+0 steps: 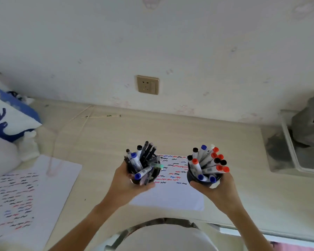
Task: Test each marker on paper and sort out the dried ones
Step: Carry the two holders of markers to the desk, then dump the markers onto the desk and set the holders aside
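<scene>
Two cups of markers held above the table

Left hand [124, 182] grips the left cup [145, 180], right hand [211, 189] the right cup [203, 180]; both cups' walls mostly hidden, over scribbled paper [172, 192] near the table's [107, 138] front edge.

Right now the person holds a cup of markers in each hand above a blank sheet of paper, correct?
Not quite. The head view shows the left hand and right hand each holding a cup of markers, but the sheet of paper beneath them is not blank: its far half carries rows of red, blue and black squiggles.
</scene>
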